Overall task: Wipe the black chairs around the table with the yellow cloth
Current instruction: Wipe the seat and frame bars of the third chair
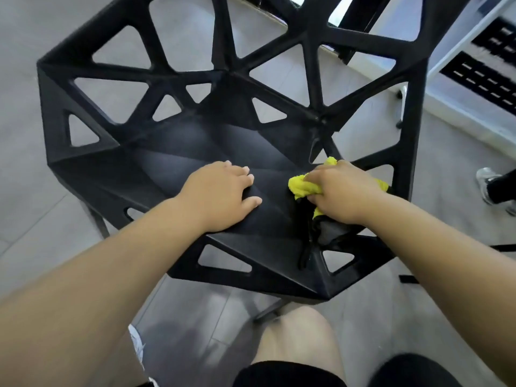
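Black chair viewed from above and in front; top of the backrest cut off by the upper edge, legs mostly hidden beneath the seat, only short stubs showing at lower left and below the front rim. Yellow cloth largely covered by the right hand, bunched, with tufts emerging past the fingertips and beside the wrist; fingertips themselves buried in the folds. Dark grey fabric with black edging hanging under the right wrist over the seat's front right corner, not possible to tell whether part of the same cloth. Left hand palm down on the front middle of the seat, fingers nearly straight and spread, holding nothing; right hand curled round the cloth and pressing it onto the right side of the seat; hands near each other but apart, bare seat between them. Chair shell matte black, rigid, faceted, built of flat triangular planes with triangular cut-outs through backrest, sides and front rim; seat centre solid, faintly dusty grey in sheen. Cloth fluffy, terry-like, bright yellow. Floor of large pale grey tiles with thin joints, visible through the cut-outs. White frame bar and black slotted grille at upper right, blurred. Bare knee and black shorts at bottom edge, partly cropped; white shoe half hidden by the left forearm. Second person's grey shoe at right edge, remainder out of frame.
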{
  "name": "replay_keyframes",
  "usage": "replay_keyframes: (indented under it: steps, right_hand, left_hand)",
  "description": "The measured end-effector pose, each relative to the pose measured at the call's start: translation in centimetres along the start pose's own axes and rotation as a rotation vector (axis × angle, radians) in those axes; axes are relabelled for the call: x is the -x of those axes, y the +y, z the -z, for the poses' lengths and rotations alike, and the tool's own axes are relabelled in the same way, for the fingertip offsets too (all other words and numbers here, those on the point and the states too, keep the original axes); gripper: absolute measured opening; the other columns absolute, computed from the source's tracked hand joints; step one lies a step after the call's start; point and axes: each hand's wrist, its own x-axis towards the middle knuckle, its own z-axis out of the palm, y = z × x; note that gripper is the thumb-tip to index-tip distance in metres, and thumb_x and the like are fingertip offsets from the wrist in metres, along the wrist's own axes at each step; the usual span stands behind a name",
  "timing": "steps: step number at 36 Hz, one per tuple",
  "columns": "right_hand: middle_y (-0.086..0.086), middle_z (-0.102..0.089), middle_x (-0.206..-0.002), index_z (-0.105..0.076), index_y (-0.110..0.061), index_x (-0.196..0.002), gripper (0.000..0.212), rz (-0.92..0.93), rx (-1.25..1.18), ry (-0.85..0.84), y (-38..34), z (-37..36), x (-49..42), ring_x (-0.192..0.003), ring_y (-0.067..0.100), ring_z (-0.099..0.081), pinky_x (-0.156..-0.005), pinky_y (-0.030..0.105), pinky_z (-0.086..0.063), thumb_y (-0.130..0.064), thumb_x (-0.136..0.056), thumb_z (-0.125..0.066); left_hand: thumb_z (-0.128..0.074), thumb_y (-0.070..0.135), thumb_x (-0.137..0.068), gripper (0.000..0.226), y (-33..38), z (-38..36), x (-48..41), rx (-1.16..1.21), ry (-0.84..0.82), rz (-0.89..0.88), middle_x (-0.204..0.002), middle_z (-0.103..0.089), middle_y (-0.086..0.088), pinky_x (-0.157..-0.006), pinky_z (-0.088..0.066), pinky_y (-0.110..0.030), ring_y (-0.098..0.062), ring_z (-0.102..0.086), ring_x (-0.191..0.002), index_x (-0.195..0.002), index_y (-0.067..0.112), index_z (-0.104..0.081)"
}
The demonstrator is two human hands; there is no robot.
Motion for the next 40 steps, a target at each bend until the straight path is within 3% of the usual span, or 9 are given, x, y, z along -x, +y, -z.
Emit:
replay_keyframes:
  steps: [6,12,18,23,27,31,37,40]
  right_hand:
    - [-0.003,-0.057,-0.115,-0.053,-0.023,-0.113,0.025,-0.047,0.134,0.091,-0.3,-0.1,-2.0,-0.110,0.027,-0.043,-0.071,0.035,-0.035,-0.026,-0.089,-0.049]
    - [0.001,-0.056,-0.118,-0.052,-0.020,-0.113,0.028,-0.156,0.078,0.159,-0.7,-0.2,-5.1,-0.110,0.031,-0.042,-0.074,0.038,-0.035,-0.020,-0.085,-0.049]
    - [-0.006,-0.057,-0.127,-0.053,-0.032,-0.127,0.040,0.024,-0.144,0.092,-1.7,-0.9,2.8,-0.113,0.028,-0.044,-0.090,0.041,-0.042,-0.033,-0.088,-0.056]
    - [-0.007,-0.066,-0.115,-0.062,-0.027,-0.120,0.040,0.203,-0.177,0.170,-2.5,-2.3,7.4,-0.090,0.031,-0.053,-0.075,0.039,-0.048,-0.033,-0.081,-0.060]
    - [-0.015,-0.052,-0.134,-0.048,-0.037,-0.134,0.043,0.103,-0.202,0.157,-3.0,-1.8,5.5,-0.114,0.023,-0.040,-0.091,0.034,-0.037,-0.037,-0.091,-0.054]
    - [-0.009,-0.051,-0.133,-0.045,-0.038,-0.134,0.042,-0.005,-0.267,0.146,-5.2,-0.5,2.4,-0.123,0.024,-0.036,-0.094,0.040,-0.037,-0.034,-0.093,-0.051]
    - [-0.007,-0.055,-0.127,-0.050,-0.030,-0.130,0.039,0.047,-0.219,0.153,-4.2,-1.6,5.7,-0.112,0.027,-0.042,-0.088,0.038,-0.042,-0.037,-0.092,-0.052]
    - [-0.008,-0.065,-0.106,-0.063,-0.025,-0.106,0.029,0.121,0.016,0.303,-3.2,-2.7,9.4,-0.088,0.031,-0.054,-0.062,0.032,-0.037,-0.033,-0.078,-0.065]
  left_hand:
    - [-0.030,0.053,-0.096,0.055,0.1,-0.1,0.0,0.004,-0.015,0.006,-0.149,-0.036,0.008,-0.106,-0.028,-0.030,-0.021,-0.032,-0.136,-0.141,0.022,-0.040]
    - [-0.028,0.045,-0.099,0.049,-0.1,-0.2,0.1,0.006,-0.011,0.000,-0.148,-0.037,0.008,-0.104,-0.027,-0.029,-0.021,-0.033,-0.135,-0.139,0.021,-0.042]
    - [-0.027,0.038,-0.101,0.044,-0.1,-0.2,0.0,0.007,-0.022,-0.002,-0.150,-0.034,0.008,-0.103,-0.026,-0.028,-0.022,-0.032,-0.135,-0.140,0.021,-0.041]
    - [-0.027,0.036,-0.102,0.042,0.2,-0.2,-0.2,-0.031,-0.018,0.014,-0.144,-0.041,0.004,-0.100,-0.031,-0.031,-0.025,-0.040,-0.128,-0.134,0.019,-0.047]
    - [-0.027,0.035,-0.102,0.041,0.4,-0.2,-0.1,-0.032,-0.014,0.015,-0.144,-0.041,0.004,-0.100,-0.030,-0.032,-0.026,-0.040,-0.127,-0.134,0.018,-0.047]
    - [-0.027,0.035,-0.102,0.042,0.3,-0.1,0.0,-0.024,-0.015,-0.001,-0.146,-0.039,0.004,-0.098,-0.029,-0.030,-0.025,-0.039,-0.127,-0.136,0.019,-0.045]
    - [-0.030,0.037,-0.100,0.040,0.1,-0.3,-0.6,-0.046,-0.026,0.003,-0.141,-0.045,0.003,-0.097,-0.033,-0.031,-0.025,-0.045,-0.118,-0.130,0.021,-0.051]
    - [-0.030,0.044,-0.099,0.041,0.6,0.2,-1.5,-0.098,-0.064,0.040,-0.128,-0.049,0.002,-0.086,-0.043,-0.037,-0.027,-0.047,-0.108,-0.123,0.022,-0.055]
